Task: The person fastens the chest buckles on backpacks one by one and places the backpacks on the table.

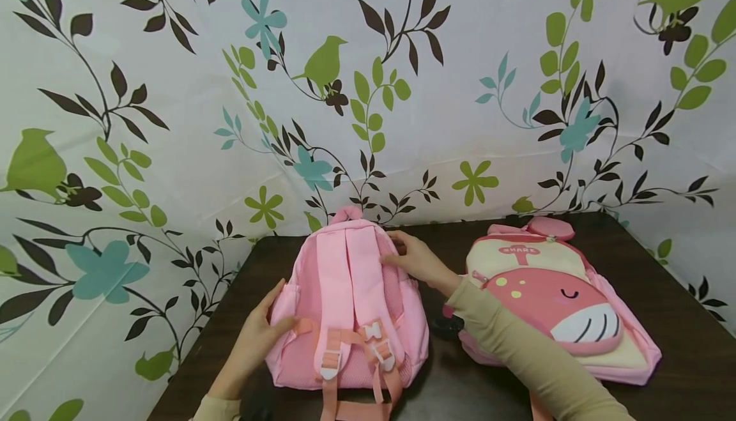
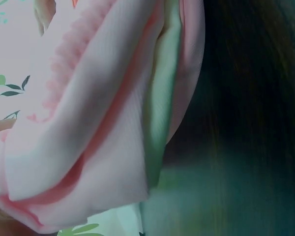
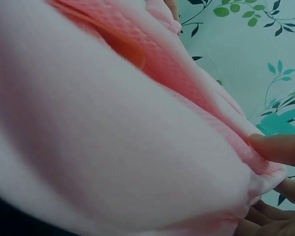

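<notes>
A pink backpack [image 1: 336, 267] lies with its back panel and shoulder straps facing up. Its straps carry white buckles and orange webbing. My left hand [image 1: 261, 335] holds its left side, thumb over the front and fingers along the edge. Up at the right edge, my right hand [image 1: 422, 260] pinches the fabric, its thumb [image 3: 280, 147] on the mesh side and the other fingers behind. In the left wrist view the pink side [image 2: 108, 147] fills much of the picture, with a pale green strip showing beside it.
A second backpack [image 1: 540, 267], cream and pink with a whale front pocket [image 1: 560, 309], lies on the dark table [image 1: 690, 319] at right, under my right forearm. A black object [image 1: 447, 326] sits between the bags. Patterned cloth [image 1: 402, 121] hangs behind the table.
</notes>
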A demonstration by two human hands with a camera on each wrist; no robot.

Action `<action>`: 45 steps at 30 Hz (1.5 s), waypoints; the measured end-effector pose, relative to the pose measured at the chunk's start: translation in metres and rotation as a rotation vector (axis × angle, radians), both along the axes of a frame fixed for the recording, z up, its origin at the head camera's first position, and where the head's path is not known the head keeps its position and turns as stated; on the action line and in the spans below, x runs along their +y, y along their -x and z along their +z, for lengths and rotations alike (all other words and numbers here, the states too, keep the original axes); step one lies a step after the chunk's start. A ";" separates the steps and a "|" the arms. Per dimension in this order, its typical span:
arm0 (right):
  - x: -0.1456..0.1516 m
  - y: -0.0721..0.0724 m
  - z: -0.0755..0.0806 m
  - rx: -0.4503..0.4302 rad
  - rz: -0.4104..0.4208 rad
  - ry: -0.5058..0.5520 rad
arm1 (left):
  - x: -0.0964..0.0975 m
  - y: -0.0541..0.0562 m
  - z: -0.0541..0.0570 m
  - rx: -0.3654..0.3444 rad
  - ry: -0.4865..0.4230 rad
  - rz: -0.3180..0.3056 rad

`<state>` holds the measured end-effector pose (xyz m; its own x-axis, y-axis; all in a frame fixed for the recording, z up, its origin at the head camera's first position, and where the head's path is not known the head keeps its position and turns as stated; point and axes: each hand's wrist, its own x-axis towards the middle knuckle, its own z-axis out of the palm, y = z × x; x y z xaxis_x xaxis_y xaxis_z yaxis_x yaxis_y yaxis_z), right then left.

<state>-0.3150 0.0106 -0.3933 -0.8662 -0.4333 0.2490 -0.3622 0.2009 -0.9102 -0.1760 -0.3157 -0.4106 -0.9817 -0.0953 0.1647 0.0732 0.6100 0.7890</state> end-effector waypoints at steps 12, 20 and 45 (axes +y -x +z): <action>-0.007 0.009 -0.016 -0.057 0.003 -0.029 | -0.007 0.007 -0.004 -0.033 0.000 0.006; -0.007 0.017 -0.030 -0.084 -0.010 -0.069 | -0.009 0.011 -0.006 -0.093 -0.023 0.006; -0.008 0.018 -0.035 -0.117 -0.043 -0.103 | -0.012 0.018 -0.011 -0.120 -0.008 -0.018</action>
<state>-0.3334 0.0027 -0.4288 -0.9050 -0.4132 0.1016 -0.2439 0.3082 -0.9195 -0.1935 -0.3277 -0.4216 -0.9959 -0.0779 0.0456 -0.0106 0.6029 0.7977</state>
